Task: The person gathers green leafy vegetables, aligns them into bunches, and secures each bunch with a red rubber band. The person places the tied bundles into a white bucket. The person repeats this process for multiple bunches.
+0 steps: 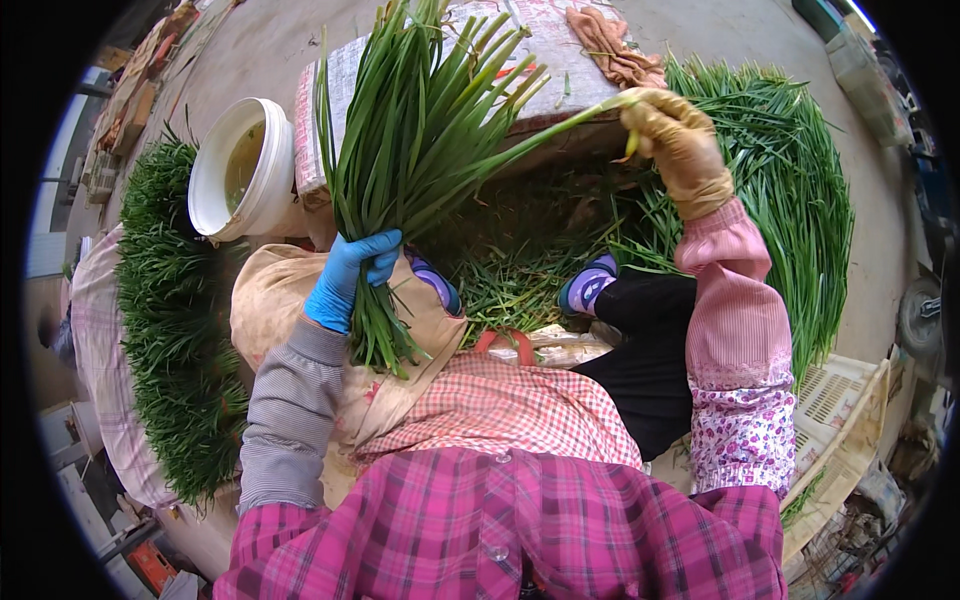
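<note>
My left hand (357, 277), in a blue glove, is closed around a thick bunch of garlic chives (400, 130). The bunch stands upright and fans out above my fist, its pale stem ends toward the upper right and its leaf tips hanging below. Off to the right, my right hand (680, 145) wears a tan rubber glove. Its fingers pinch the pale end of a chive stalk (560, 122) that stretches out from the bunch. A yellowed bit of leaf (631, 147) dangles under those fingers.
A cloth-covered block (560, 75) bears a brown rag (610, 45). Left of it, a white bucket (265, 170) holds murky liquid. Chive piles lie on the right (790, 200) and left (175, 330). Loose leaves (510, 280) litter the floor between my feet. A pale plastic crate (835, 400) sits lower right.
</note>
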`<state>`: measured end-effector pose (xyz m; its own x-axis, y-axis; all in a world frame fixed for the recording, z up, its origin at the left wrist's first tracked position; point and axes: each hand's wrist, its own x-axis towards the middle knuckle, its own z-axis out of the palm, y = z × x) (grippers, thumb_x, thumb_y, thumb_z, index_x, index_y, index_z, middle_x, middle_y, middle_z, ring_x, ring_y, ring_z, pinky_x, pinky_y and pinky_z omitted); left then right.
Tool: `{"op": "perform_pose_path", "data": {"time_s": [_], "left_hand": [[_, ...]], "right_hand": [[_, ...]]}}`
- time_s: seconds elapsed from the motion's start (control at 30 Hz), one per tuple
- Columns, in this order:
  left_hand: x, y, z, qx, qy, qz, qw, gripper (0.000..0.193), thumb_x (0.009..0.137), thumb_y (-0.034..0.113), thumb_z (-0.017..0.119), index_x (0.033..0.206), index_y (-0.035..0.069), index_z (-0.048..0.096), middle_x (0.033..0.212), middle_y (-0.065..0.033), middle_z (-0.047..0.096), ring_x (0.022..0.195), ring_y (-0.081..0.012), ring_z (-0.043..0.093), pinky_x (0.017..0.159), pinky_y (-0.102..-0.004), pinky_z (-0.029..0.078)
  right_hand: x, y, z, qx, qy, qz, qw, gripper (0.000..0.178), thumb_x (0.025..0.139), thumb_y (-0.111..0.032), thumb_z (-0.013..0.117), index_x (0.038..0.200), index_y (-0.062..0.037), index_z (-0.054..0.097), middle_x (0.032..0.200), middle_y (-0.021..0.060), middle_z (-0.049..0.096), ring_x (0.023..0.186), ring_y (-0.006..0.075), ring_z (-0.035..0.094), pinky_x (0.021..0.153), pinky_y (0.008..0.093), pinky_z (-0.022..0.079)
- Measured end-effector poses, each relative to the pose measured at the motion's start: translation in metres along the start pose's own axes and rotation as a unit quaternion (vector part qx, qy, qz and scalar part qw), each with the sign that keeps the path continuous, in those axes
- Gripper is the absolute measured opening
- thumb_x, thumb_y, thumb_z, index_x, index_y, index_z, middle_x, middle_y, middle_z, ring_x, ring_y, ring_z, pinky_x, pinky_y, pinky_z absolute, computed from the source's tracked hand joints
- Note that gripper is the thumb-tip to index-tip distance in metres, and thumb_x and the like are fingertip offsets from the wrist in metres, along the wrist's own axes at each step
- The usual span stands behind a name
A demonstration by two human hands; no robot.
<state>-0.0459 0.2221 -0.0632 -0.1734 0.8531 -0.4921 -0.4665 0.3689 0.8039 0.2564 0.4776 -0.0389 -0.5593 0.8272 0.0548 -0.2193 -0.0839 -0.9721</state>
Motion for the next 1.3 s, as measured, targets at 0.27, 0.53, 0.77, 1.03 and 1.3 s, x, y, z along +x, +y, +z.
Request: {"op": "perform_pose_path", "data": {"time_s": [0.27, 0.53, 0.77, 1.03, 1.3], "left_hand": [[-0.001, -0.005, -0.005, 0.028, 0.001, -0.017, 0.999, 0.016, 0.08, 0.003, 0.064, 0.092, 0.004, 0.053, 0.056, 0.0003, 0.042, 0.04, -0.0077, 0.036, 0.036, -0.0215, 0.027], [0.004, -0.008, 0.018, 0.168, 0.011, 0.028, 0.985, 0.013, 0.075, 0.003, 0.068, 0.082, 0.001, 0.056, 0.052, 0.0004, 0.047, 0.038, -0.007, 0.037, 0.036, -0.0226, 0.027], [0.004, -0.012, 0.021, 0.241, 0.012, 0.044, 0.97, 0.011, 0.074, 0.004, 0.069, 0.076, 0.002, 0.058, 0.052, 0.0008, 0.048, 0.038, -0.0059, 0.038, 0.037, -0.0212, 0.027], [0.011, -0.011, 0.011, 0.227, 0.032, 0.065, 0.971, 0.013, 0.074, 0.006, 0.07, 0.075, 0.002, 0.058, 0.052, 0.0003, 0.049, 0.038, -0.0061, 0.039, 0.037, -0.021, 0.028], [0.012, -0.013, 0.011, 0.159, 0.017, 0.042, 0.986, 0.015, 0.077, 0.007, 0.069, 0.082, 0.003, 0.056, 0.054, -0.0003, 0.048, 0.038, -0.0074, 0.038, 0.036, -0.0212, 0.028]], "right_hand": [[-0.002, -0.03, -0.004, -0.196, -0.066, -0.147, 0.967, 0.038, 0.085, -0.014, 0.065, 0.122, -0.0092, 0.06, 0.133, 0.0032, 0.05, 0.127, 0.0176, 0.043, 0.108, 0.0354, 0.03], [-0.009, -0.037, 0.026, -0.473, -0.111, -0.242, 0.84, 0.057, 0.075, -0.051, 0.072, 0.117, -0.0134, 0.065, 0.14, 0.012, 0.041, 0.134, 0.0308, 0.028, 0.111, 0.0404, 0.021], [-0.004, 0.003, 0.032, -0.182, -0.122, -0.102, 0.97, 0.018, 0.077, -0.017, 0.075, 0.09, -0.0064, 0.073, 0.121, 0.0145, 0.059, 0.117, 0.0214, 0.051, 0.099, 0.0378, 0.04], [-0.004, -0.044, -0.019, -0.215, -0.12, -0.106, 0.963, 0.025, 0.087, -0.026, 0.061, 0.102, -0.0072, 0.071, 0.138, 0.014, 0.046, 0.128, 0.0263, 0.042, 0.111, 0.0389, 0.024], [0.001, 0.018, 0.024, -0.511, -0.109, -0.162, 0.837, 0.026, 0.073, -0.04, 0.076, 0.095, -0.0254, 0.075, 0.138, 0.0022, 0.049, 0.135, 0.0316, 0.029, 0.11, 0.0486, 0.014]]}}
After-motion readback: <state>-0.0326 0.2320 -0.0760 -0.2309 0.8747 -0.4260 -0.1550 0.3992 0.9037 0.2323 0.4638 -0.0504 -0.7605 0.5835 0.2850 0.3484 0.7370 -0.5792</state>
